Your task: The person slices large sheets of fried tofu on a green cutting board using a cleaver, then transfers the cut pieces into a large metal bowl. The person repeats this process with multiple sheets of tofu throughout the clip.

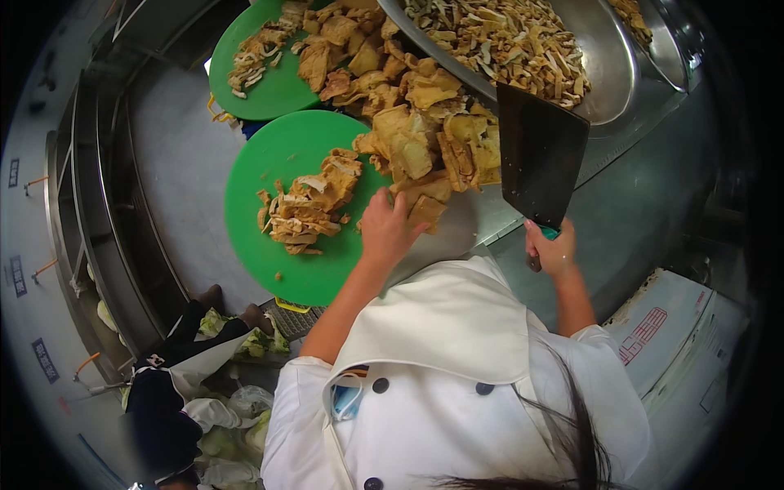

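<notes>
My right hand (553,246) grips the handle of a broad dark cleaver (542,153), its blade pointing away from me, in front of a steel bowl's rim. My left hand (387,228) is at the near edge of a heap of golden-brown slabs (401,141) that look like fried tofu. Its thumb and forefinger are apart, beside a flat slab (427,211); whether they pinch it I cannot tell. To the left, a round green cutting board (257,202) bears a row of cut strips (306,214).
A large steel bowl (606,79) at the back holds many cut strips (514,43). A second green board (269,101) with strips lies further off. At lower left another person's dark sleeve (156,410) is near leafy cabbage (263,343). A white box (667,331) stands at right.
</notes>
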A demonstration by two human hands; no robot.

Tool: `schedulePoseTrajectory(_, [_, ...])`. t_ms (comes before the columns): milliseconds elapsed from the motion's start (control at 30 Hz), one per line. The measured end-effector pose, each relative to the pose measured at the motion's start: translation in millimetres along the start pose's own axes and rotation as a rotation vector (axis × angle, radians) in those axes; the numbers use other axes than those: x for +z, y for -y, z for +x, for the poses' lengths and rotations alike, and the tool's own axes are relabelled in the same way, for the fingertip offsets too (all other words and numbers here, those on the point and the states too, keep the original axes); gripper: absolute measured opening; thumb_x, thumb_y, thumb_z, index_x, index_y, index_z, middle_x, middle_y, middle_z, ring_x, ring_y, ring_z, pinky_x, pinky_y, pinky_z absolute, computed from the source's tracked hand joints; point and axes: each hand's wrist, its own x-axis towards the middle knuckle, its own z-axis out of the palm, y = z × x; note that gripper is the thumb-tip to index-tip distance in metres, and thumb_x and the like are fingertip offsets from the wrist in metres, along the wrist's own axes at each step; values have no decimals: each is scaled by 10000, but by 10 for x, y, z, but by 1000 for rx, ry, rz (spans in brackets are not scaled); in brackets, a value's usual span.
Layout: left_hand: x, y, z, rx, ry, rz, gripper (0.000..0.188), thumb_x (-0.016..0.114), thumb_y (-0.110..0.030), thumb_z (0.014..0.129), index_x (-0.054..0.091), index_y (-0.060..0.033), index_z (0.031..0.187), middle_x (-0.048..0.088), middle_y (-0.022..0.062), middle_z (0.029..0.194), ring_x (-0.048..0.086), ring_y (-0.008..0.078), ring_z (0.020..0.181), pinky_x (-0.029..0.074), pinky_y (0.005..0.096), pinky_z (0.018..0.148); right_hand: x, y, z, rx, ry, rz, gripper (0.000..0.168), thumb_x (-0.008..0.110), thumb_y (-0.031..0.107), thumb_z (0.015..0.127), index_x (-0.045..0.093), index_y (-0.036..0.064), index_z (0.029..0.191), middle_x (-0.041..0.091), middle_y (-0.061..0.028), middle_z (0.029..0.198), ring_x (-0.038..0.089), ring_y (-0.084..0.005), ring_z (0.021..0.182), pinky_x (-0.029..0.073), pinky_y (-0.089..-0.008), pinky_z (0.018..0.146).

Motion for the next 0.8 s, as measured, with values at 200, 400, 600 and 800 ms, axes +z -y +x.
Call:
schedulePoseTrajectory(200, [314,-185,16,64,-37,129,467,819,-261,591,582,-85,954,484,108,847,502,295,802,404,429,651,118,-289,2,-173,-35,-176,146,688,79,795,599,-10,869,597,-84,668,518,-138,581,439,-289,561])
schedulePoseTrajectory(400, [294,-31,-352,-142,-77,-253,302,790,-110,678,610,-69,916,487,62,712,528,221,624,423,346,544,315,-218,66,-385,166,-255,154,681,88,787,560,3,827,580,-133,690,529,-290,599,440,-338,572])
schedulePoseTrajectory(600, [-150,260,-1261,-869,-399,-927,292,748,-60,772,617,-23,1031,570,65,712,552,106,576,456,254,522,718,83,60,-468,523,-528,209,660,190,804,516,38,817,579,-167,712,555,-389,692,434,-442,588])
schedulePoseTrajectory(800, [-22,348,-1614,-814,-359,-159,242,719,-63,781,618,-22,998,582,118,858,576,199,619,488,298,583,1340,286,-48,-460,838,-647,228,625,194,807,502,29,907,589,-203,719,576,-406,710,431,-501,621])
